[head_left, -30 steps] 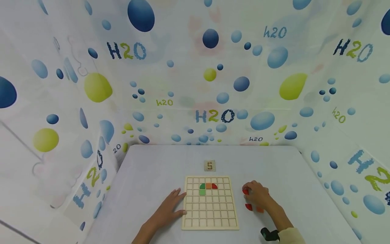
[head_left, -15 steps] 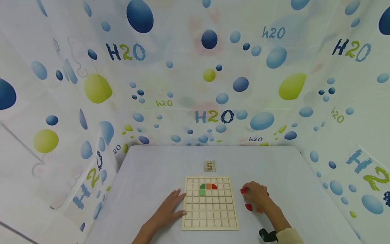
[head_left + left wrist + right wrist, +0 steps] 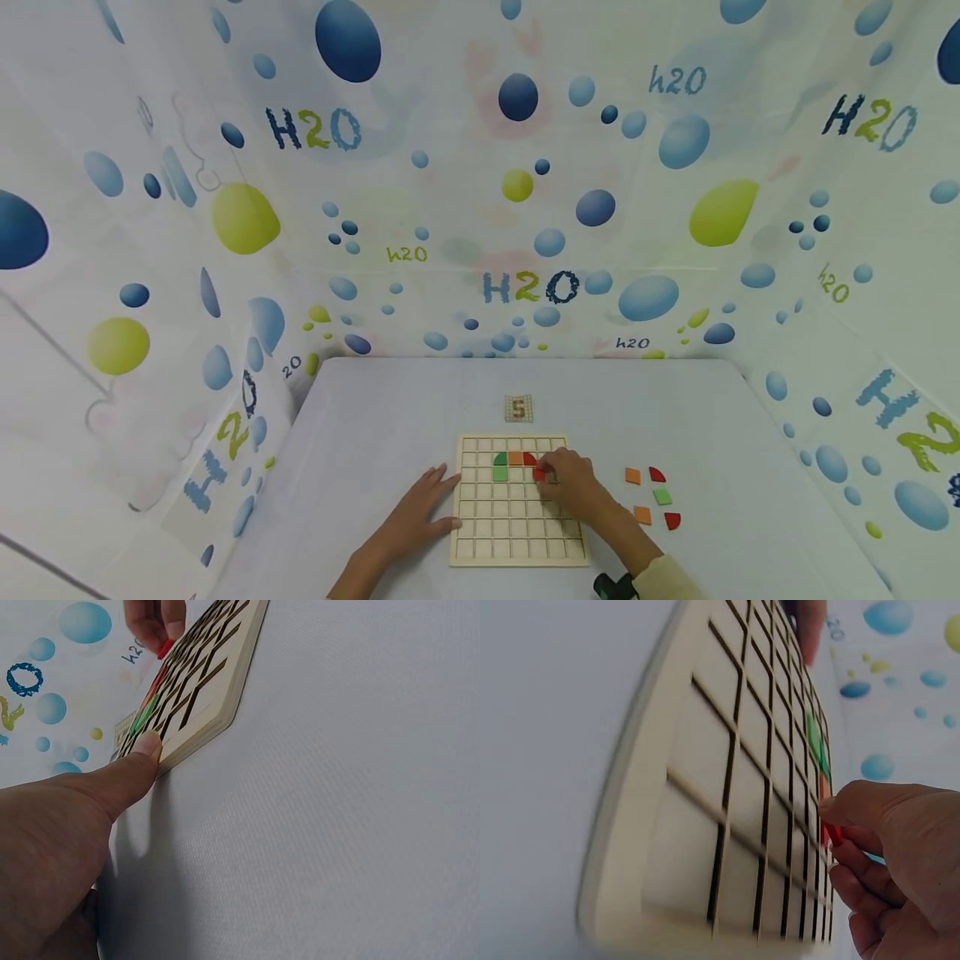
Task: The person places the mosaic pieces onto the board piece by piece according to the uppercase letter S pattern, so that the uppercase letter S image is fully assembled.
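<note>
A wooden grid board [image 3: 517,533] lies on the white table. My left hand [image 3: 416,517] rests at its left edge with fingers spread; in the left wrist view the thumb [image 3: 146,746] lies on the rim. Between thumb and fingertips, my right hand [image 3: 573,487] pinches a small red tile [image 3: 538,474], close over the board's upper right part. Seen from the right wrist, this red tile [image 3: 834,834] is partly covered by the fingers. In the grid sit a green quarter-round tile [image 3: 500,458], an orange square tile [image 3: 515,458], a red rounded tile [image 3: 529,458] and a light green square tile [image 3: 500,473].
To the board's right lie loose tiles: orange squares [image 3: 633,475], red quarter-rounds [image 3: 672,521] and a light green square [image 3: 662,497]. A small card [image 3: 518,408] with a brown 5- or S-like figure lies behind the board. A patterned curtain [image 3: 450,208] encloses the table.
My right hand has moved left from the loose tiles to the board, carrying the red tile. The tiles it covered now show. My left hand has stayed at the board's edge.
</note>
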A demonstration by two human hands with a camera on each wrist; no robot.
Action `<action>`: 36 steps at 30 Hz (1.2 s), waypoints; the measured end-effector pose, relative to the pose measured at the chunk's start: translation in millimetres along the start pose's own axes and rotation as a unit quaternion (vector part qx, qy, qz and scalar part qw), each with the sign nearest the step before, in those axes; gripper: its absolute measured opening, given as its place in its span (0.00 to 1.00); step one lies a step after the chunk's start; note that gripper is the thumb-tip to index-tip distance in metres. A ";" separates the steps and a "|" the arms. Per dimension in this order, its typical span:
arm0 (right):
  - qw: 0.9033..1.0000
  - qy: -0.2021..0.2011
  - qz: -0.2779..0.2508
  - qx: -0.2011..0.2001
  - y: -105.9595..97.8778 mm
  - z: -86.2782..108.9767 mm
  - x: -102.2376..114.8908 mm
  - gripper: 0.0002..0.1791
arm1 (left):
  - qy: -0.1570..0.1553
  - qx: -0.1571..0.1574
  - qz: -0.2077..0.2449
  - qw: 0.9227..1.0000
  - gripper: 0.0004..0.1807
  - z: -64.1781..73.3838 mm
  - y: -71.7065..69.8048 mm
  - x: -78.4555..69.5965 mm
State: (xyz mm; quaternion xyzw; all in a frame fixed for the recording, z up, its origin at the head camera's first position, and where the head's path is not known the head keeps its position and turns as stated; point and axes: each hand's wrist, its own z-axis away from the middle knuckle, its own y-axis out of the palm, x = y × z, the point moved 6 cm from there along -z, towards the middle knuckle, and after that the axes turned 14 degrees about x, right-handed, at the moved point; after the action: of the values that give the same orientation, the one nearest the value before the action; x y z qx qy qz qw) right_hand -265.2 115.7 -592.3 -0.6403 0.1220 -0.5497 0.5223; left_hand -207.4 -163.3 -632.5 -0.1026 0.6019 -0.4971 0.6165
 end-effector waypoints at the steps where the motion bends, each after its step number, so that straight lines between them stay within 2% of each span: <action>1: 1.000 -0.016 -0.001 0.003 3.1 -2.3 6.8 0.11 | 0.002 -0.001 0.000 1.000 0.44 0.0 -0.4 -0.5; 7: 0.996 -0.085 0.020 -0.005 20.4 -11.0 37.7 0.07 | 0.005 -0.002 -0.003 1.000 0.43 0.3 -1.3 -2.0; 11: 0.993 -0.108 0.054 -0.002 30.0 -12.3 49.0 0.05 | 0.009 0.000 0.006 1.000 0.43 1.2 -0.7 -2.9; 16: 0.989 -0.113 0.098 0.006 35.5 -12.9 54.5 0.06 | 0.012 0.000 0.012 1.000 0.43 2.1 -0.6 -3.0; 27: 0.981 -0.132 0.139 -0.033 37.2 -11.8 57.0 0.06 | 0.008 -0.003 0.014 1.000 0.43 3.2 -1.1 -1.2; 32: 0.977 -0.113 0.172 -0.048 37.3 -12.2 58.2 0.07 | 0.016 -0.006 0.018 1.000 0.43 3.9 -2.2 -3.1; 36: 0.979 -0.096 0.175 -0.042 38.4 -13.0 56.2 0.06 | 0.019 -0.008 0.013 1.000 0.42 4.0 -2.4 -3.5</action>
State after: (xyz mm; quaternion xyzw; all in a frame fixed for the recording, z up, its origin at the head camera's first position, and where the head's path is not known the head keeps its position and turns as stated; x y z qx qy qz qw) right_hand -239.4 51.4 -592.6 -0.6804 0.2043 -0.3800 0.5923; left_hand -204.5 -163.8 -627.5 -0.0903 0.6185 -0.4858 0.6109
